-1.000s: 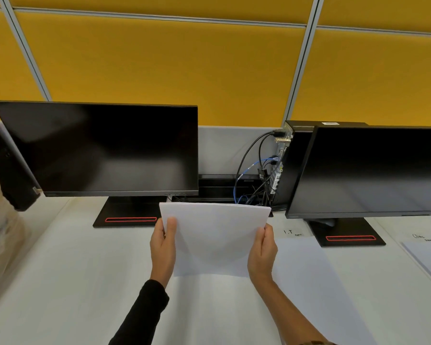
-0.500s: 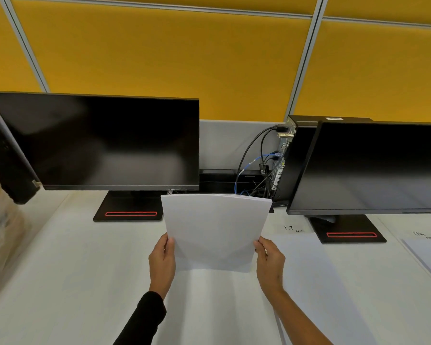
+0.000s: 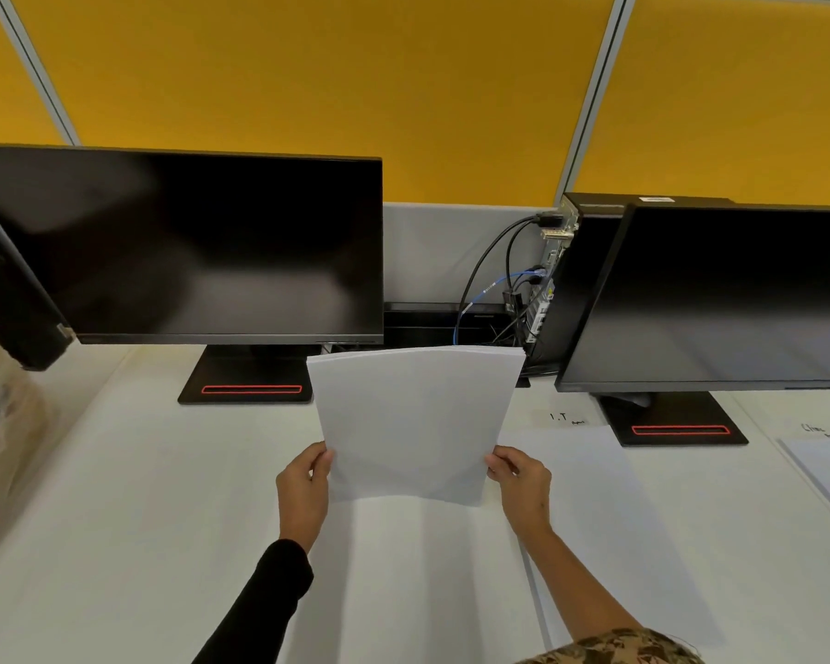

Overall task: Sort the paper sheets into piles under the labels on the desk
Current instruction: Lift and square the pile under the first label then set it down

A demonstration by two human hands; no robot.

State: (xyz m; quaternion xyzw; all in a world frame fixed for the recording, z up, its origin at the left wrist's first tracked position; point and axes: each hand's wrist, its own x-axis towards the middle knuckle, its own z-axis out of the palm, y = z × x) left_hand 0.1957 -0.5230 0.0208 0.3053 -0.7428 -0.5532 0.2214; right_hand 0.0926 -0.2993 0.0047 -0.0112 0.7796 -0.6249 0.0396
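Left hand (image 3: 303, 491) and right hand (image 3: 521, 486) pinch the sheet (image 3: 413, 424) low — upright and limp, it could flop, or land under the wrong label (image 3: 559, 417).

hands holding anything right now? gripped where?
Yes: the white paper, upright above the desk. The left hand pinches its lower left edge, the right hand its lower right edge.

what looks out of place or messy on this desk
Little stands out. The cables between the left monitor and right monitor hang in a loose tangle at the small computer. The sheet gripped by the left hand and right hand bows slightly. Nothing looks spilled or torn.
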